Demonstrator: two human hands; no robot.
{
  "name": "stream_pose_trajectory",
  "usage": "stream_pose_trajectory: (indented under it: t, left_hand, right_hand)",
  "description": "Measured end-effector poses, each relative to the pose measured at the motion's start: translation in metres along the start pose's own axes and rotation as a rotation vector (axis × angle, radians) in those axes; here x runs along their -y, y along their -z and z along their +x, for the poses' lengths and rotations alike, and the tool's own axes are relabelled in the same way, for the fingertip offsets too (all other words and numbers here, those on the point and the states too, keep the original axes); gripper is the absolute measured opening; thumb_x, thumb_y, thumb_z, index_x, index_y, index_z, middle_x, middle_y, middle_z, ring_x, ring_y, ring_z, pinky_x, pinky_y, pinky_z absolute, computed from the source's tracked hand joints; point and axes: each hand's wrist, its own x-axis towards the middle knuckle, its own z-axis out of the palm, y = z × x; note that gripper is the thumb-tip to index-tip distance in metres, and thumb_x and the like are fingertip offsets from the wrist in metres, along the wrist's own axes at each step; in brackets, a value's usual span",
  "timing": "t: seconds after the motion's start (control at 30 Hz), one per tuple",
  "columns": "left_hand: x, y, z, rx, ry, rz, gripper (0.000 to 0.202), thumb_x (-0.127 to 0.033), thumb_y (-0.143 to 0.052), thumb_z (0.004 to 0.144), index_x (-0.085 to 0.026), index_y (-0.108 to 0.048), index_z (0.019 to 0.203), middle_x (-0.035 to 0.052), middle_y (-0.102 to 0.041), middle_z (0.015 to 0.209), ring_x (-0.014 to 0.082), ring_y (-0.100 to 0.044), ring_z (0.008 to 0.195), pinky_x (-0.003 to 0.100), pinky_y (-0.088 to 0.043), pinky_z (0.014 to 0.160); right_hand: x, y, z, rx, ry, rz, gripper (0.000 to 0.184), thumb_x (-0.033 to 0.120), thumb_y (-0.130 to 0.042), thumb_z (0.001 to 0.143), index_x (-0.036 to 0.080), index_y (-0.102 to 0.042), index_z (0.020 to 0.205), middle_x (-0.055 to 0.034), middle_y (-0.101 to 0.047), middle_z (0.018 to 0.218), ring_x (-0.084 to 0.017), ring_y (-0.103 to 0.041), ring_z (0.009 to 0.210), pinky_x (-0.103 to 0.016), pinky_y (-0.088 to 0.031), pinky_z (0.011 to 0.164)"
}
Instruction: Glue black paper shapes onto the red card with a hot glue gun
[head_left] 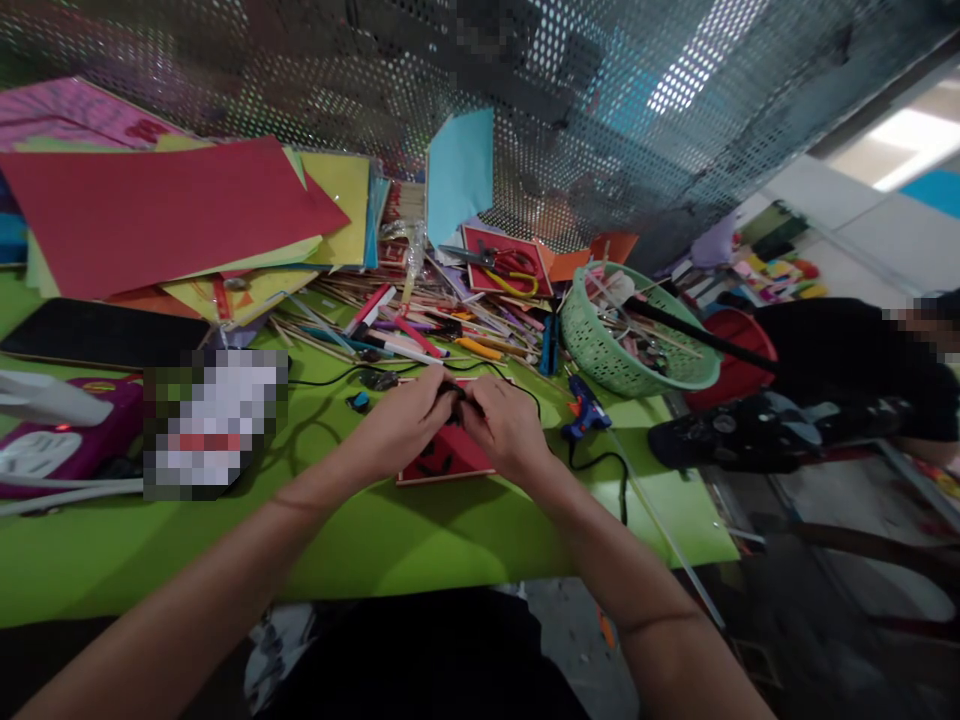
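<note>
My left hand [403, 425] and my right hand [510, 425] meet at the middle of the table, fingers pinched together. Between their fingertips is a small dark piece [459, 394]; its kind is hidden by the fingers. Right beneath them lies a red panel [469, 458] with a thin light wooden edge, partly covered by both hands. Several small black shapes [431, 462] show on its left part. Just right of my right hand, a blue glue gun [585, 410] with an orange trigger rests on the table, its black cord curling beside it.
Coloured paper sheets [165, 215], a black phone [105, 333] and a purple power strip [71, 440] lie on the left of the green table [337, 560]. Pens and sticks [420, 320] pile up behind, below scissors [510, 272]. A green basket [637, 375] stands right, near another person [847, 350].
</note>
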Motion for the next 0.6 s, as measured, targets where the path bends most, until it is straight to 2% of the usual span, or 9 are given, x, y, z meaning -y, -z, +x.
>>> stream_pose_trajectory:
  t: [0.3,0.47,0.6]
  left_hand:
    - [-0.0005,0.0022,0.0002,0.012,0.008,-0.035,0.022,-0.033,-0.034,0.097,-0.021,-0.051,0.102,0.0074,-0.065,0.100,0.0249,-0.060,0.093,0.038,-0.042,0.085]
    - [0.0014,0.0020,-0.0009,0.044,0.013,-0.117,0.025,-0.039,-0.033,0.099,-0.021,-0.052,0.100,0.0057,-0.065,0.101,0.0231,-0.059,0.094,0.038,-0.043,0.088]
    - [0.0008,0.0018,-0.0007,0.040,0.020,-0.100,0.023,-0.037,-0.034,0.098,-0.021,-0.051,0.097,0.0057,-0.064,0.098,0.0226,-0.059,0.092,0.037,-0.044,0.086]
  right_hand:
    - [-0.0012,-0.0014,0.0003,0.004,-0.041,0.072,0.015,0.025,-0.046,0.098,0.021,-0.054,0.086,-0.0046,-0.062,0.082,-0.019,-0.053,0.074,-0.030,-0.036,0.065]
    - [0.0002,-0.0009,0.0001,-0.030,0.006,0.048,0.014,0.021,-0.046,0.097,0.021,-0.052,0.084,-0.0049,-0.061,0.081,-0.019,-0.052,0.074,-0.031,-0.036,0.066]
    - [0.0002,-0.0009,-0.0005,-0.037,0.023,0.011,0.015,0.021,-0.047,0.096,0.021,-0.051,0.083,-0.0044,-0.059,0.078,-0.019,-0.051,0.072,-0.031,-0.035,0.064]
